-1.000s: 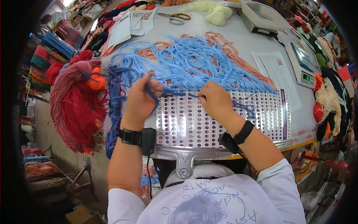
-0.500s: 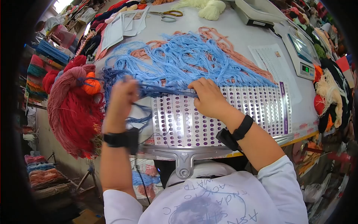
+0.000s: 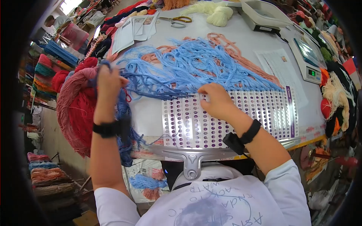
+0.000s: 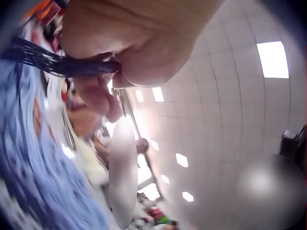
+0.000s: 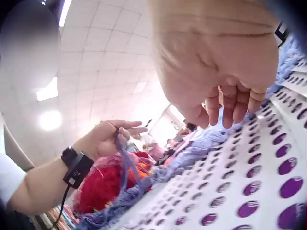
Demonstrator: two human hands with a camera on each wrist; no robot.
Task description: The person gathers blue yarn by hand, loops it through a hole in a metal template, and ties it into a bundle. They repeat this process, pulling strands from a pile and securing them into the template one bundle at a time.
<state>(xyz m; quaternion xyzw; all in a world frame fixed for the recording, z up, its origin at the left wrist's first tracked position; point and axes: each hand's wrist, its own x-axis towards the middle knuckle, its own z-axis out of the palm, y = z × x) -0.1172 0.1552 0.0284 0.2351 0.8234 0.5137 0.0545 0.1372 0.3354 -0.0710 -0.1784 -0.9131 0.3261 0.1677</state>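
My left hand (image 3: 109, 81) is raised at the left of the table, beside the red skeins, and grips dark blue yarn (image 3: 160, 84). In the left wrist view the bundle of dark blue yarn (image 4: 62, 64) runs in between thumb and fingers. From there the strands stretch right to the upper edge of a white card with rows of purple-dotted holes (image 3: 188, 124). Over that edge hovers my right hand (image 3: 218, 101), thumb and forefinger apart, fingers loosely bent with nothing between them. Light blue threads (image 3: 200, 56) hang from the card's edge across the table, over salmon threads (image 3: 233, 49).
Red and pink skeins (image 3: 75, 116) hang at the table's left edge. Scissors (image 3: 177, 19) and papers (image 3: 130, 32) lie at the back. A digital scale (image 3: 311, 73) stands at right, a printed sheet (image 3: 277, 66) beside it. A metal bracket (image 3: 190, 160) runs along the front.
My left hand has swept left from the card's left edge, drawing the dark blue yarn out long. The right hand stays near the card's upper edge; its fingers have parted from the yarn.
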